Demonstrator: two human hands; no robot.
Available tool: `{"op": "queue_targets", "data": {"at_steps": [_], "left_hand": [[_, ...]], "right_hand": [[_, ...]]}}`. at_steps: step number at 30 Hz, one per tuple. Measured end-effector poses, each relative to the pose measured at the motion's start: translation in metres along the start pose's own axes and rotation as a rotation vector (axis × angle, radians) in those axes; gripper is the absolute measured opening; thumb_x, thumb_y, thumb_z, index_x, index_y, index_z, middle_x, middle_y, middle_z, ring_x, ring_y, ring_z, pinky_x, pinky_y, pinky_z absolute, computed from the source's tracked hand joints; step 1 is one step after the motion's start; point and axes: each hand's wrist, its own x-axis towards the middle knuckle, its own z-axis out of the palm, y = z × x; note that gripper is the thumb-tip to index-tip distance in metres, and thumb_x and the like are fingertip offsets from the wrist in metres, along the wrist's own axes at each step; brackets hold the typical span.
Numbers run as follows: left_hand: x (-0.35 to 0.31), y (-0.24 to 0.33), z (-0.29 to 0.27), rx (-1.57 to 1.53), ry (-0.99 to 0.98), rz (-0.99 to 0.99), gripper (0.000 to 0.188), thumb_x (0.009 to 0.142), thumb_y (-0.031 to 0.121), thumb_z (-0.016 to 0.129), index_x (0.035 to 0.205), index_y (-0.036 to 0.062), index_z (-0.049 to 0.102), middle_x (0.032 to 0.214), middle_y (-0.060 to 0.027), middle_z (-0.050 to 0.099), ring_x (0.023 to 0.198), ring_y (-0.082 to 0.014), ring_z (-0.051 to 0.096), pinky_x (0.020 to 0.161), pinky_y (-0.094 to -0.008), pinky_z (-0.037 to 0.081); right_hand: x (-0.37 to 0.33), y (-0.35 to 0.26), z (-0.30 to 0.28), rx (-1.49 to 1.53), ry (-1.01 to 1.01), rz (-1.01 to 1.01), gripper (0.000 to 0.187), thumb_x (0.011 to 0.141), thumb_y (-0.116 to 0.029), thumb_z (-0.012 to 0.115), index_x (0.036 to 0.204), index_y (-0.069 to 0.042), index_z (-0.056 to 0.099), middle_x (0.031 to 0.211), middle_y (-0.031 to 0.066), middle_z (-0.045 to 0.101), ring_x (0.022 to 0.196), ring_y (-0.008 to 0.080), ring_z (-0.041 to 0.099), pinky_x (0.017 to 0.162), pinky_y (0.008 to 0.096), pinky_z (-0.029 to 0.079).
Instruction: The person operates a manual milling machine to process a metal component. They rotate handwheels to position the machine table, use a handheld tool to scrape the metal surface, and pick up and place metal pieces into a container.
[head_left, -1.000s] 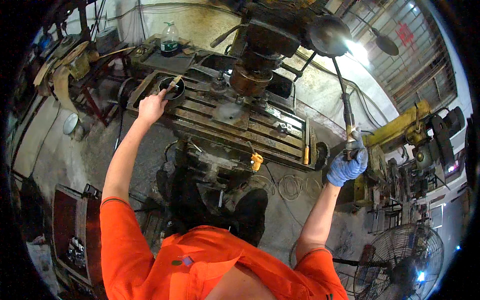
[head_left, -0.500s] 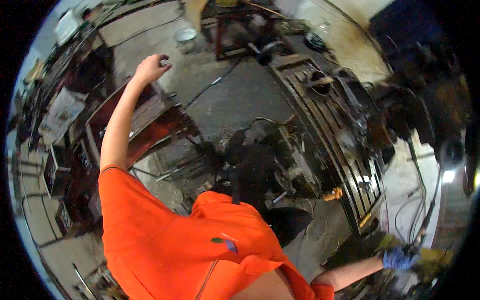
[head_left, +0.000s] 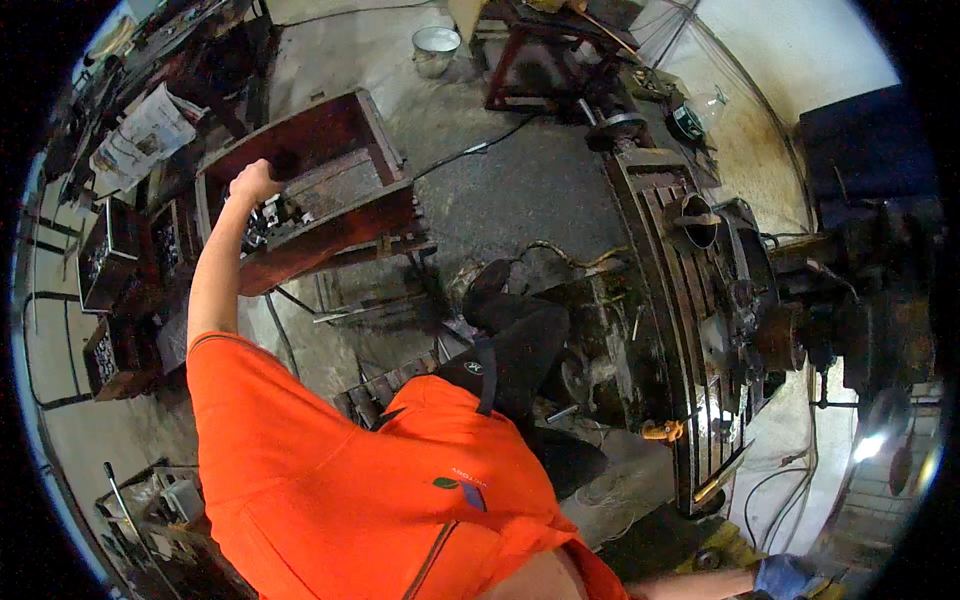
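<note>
My bare left hand [head_left: 256, 180] is over the near left part of a reddish tray [head_left: 330, 240] with raised sides, back of the hand upward. Its fingers are curled down and mostly hidden, so anything in them does not show. Small metal pieces [head_left: 268, 222] lie in the tray beside the wrist. Far to the lower right, my right hand [head_left: 785, 577] wears a blue glove and is beside dim machine parts at the picture's edge. Its fingers are too dark and blurred to read.
A long slotted machine table [head_left: 675, 290] runs down the right, with an orange-yellow handle [head_left: 662, 431] at its side. Boxes of small parts [head_left: 108, 255] stand at the left. A metal bucket [head_left: 435, 52] stands on the far floor, where a cable [head_left: 460, 155] lies.
The view has shifted, showing more of the tray. My left hand has come from beyond the tray's edge to over its inside, fingers now curled closer. My right hand sits lower in the picture.
</note>
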Motion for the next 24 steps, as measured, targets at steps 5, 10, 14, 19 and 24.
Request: {"op": "queue_targets", "data": {"at_steps": [5,10,14,19,24], "left_hand": [[-0.024,0.056,0.002,-0.143,-0.344,0.159,0.046,0.068,0.04,0.067,0.097,0.0035,0.063,0.086,-0.0134,0.065,0.065,-0.0261,0.064,0.064,-0.0376,0.05],[0.025,0.017,0.117,0.141,-0.3,0.364,0.033,0.066,0.021,0.063,0.096,0.0072,0.062,0.095,-0.0174,0.062,0.084,-0.0296,0.062,0.067,-0.0404,0.048],[0.021,0.068,0.058,0.338,-0.411,0.366,0.033,0.068,0.019,0.061,0.099,0.0091,0.058,0.098,-0.0164,0.061,0.091,-0.032,0.059,0.071,-0.042,0.048],[0.016,0.032,0.054,0.34,-0.341,0.338,0.035,0.071,0.02,0.058,0.103,0.0084,0.053,0.106,-0.015,0.058,0.096,-0.0329,0.056,0.076,-0.0432,0.046],[0.024,0.011,0.078,0.245,-0.251,0.224,0.026,0.073,0.019,0.054,0.096,0.0076,0.055,0.091,-0.0166,0.057,0.086,-0.0313,0.054,0.072,-0.0428,0.043]], "right_hand": [[0.019,0.013,0.014,0.371,0.063,0.343,0.034,0.084,-0.033,0.052,0.066,-0.004,0.056,0.052,0.0066,0.05,0.044,0.0239,0.046,0.042,0.0374,0.036],[0.03,0.095,0.059,0.179,0.063,0.055,0.029,0.086,-0.027,0.051,0.073,-0.002,0.056,0.062,0.0103,0.053,0.052,0.0246,0.05,0.049,0.0363,0.04],[0.035,0.156,0.059,0.179,-0.097,0.026,0.025,0.085,-0.024,0.048,0.083,0.0,0.055,0.073,0.0121,0.054,0.064,0.0253,0.051,0.059,0.0369,0.04],[0.041,0.173,0.077,0.3,-0.224,0.164,0.026,0.085,-0.02,0.044,0.095,0.002,0.054,0.088,0.0143,0.055,0.079,0.0263,0.052,0.072,0.0375,0.041],[0.042,0.127,0.047,0.518,-0.2,0.34,0.033,0.085,-0.016,0.041,0.108,0.004,0.053,0.103,0.0165,0.056,0.095,0.0272,0.053,0.084,0.0382,0.042]]}}
